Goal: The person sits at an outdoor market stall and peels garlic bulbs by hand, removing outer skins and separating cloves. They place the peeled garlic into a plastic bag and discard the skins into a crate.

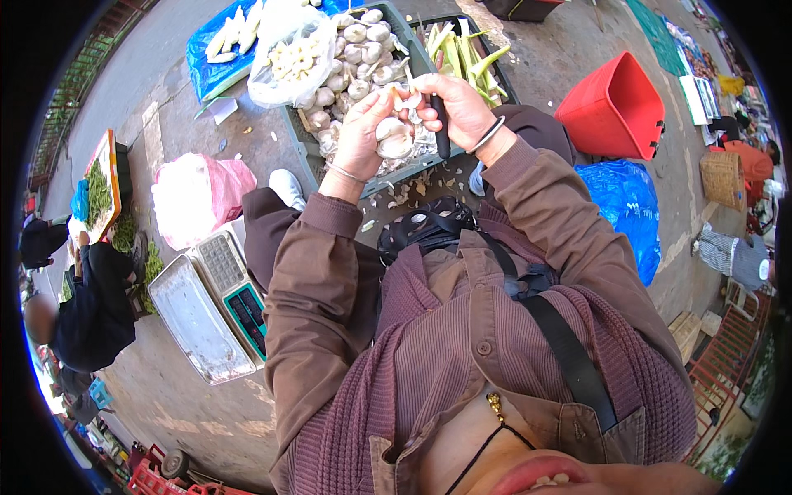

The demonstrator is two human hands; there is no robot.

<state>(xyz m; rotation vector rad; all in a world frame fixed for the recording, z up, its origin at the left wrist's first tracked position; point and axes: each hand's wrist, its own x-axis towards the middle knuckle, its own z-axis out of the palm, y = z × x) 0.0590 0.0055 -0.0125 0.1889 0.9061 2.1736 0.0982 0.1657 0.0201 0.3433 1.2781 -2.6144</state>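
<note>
Over a grey-green plastic crate of garlic bulbs, both hands are close together. My left hand holds a partly peeled garlic bulb, with its thumb and fingertips at the peeled skin between the hands. My right hand grips a black-handled tool, whose blade I cannot make out; its thumb and forefinger pinch the garlic skin. Loose papery skins lie in the crate under the hands. A clear plastic bag of peeled cloves rests on the crate's left side.
Green stalks fill a dark crate at the back right. A red basket and a blue plastic bag are on the right. At left are a pink bag, a scale and a person in dark clothes. Skins litter the ground.
</note>
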